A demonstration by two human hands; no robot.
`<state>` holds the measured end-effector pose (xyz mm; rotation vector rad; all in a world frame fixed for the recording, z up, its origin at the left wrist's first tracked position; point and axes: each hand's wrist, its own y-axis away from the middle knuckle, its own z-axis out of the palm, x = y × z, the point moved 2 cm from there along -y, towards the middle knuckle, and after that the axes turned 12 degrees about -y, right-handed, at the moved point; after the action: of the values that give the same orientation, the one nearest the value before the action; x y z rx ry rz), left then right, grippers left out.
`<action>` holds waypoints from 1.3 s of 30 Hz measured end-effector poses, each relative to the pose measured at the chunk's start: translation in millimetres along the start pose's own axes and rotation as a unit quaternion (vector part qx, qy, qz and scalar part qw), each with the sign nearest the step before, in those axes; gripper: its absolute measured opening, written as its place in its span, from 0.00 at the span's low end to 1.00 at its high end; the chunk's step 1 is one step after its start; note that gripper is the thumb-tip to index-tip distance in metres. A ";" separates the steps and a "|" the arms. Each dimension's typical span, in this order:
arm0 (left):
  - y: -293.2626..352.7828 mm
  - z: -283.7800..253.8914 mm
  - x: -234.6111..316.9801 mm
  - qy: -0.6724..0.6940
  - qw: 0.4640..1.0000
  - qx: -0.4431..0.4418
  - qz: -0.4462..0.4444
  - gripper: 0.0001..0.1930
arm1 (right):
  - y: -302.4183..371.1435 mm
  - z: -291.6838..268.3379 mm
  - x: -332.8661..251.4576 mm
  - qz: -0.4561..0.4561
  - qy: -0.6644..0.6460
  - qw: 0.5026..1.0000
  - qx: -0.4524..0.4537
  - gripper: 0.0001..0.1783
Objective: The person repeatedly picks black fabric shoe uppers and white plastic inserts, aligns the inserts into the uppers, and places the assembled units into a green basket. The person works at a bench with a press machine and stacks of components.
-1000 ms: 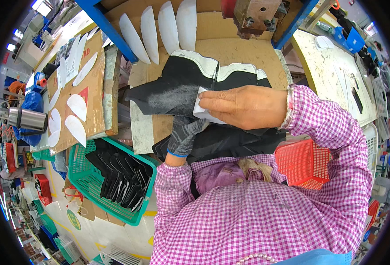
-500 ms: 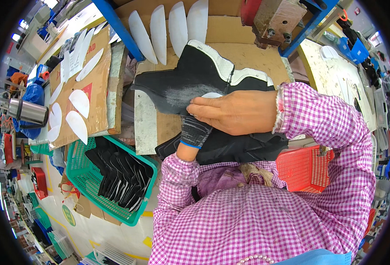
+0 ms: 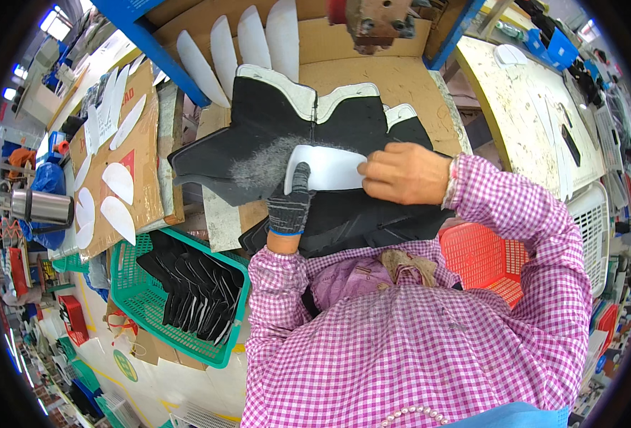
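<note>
A glossy white curved piece [image 3: 333,168], shaped like a stiffener blank, lies across a black fabric piece [image 3: 219,162] with white edging and a greyish scuffed patch. My left hand [image 3: 290,205], in a dark grey knit glove, grips the white piece's left end, its thumb on top and the other fingers hidden. Bare, my right hand [image 3: 408,175] pinches the right end with curled fingers. Under and beside my hands lie more black fabric pieces [image 3: 362,221], some also edged in white.
White half-oval pieces [image 3: 269,43] lean against cardboard behind. A metal press head [image 3: 380,27] hangs above the board. More white blanks [image 3: 118,182] lie on cardboard [image 3: 148,153] to the left. A green basket [image 3: 126,274] holds black pieces; a red basket [image 3: 481,258] stands at right.
My right hand has moved off my left hand toward the right, and the white piece between them shows far more. My left thumb now shows over it. The whole view has shifted.
</note>
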<state>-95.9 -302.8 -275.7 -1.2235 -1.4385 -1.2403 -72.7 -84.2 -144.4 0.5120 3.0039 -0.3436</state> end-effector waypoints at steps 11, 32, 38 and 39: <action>-13.7 -2.5 -38.3 -0.514 0.674 0.189 0.496 0.16 | 34.2 57.1 17.1 0.016 -0.078 0.997 0.002 0.07; 11.6 -13.6 23.9 -0.451 0.816 0.047 0.357 0.22 | -23.8 118.9 -13.8 0.178 -0.063 0.982 0.025 0.42; 32.3 41.3 46.7 -0.583 0.733 -0.030 0.349 0.28 | -17.6 128.1 -35.4 0.058 0.435 0.897 -0.053 0.30; 33.6 41.8 44.4 -0.558 0.739 -0.030 0.376 0.27 | -8.0 122.4 -36.8 0.104 0.336 0.936 -0.027 0.29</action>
<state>-69.8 -254.3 -233.0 -2.4718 -1.3234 0.1428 -36.3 -131.6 -257.7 1.1363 3.5244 -0.0719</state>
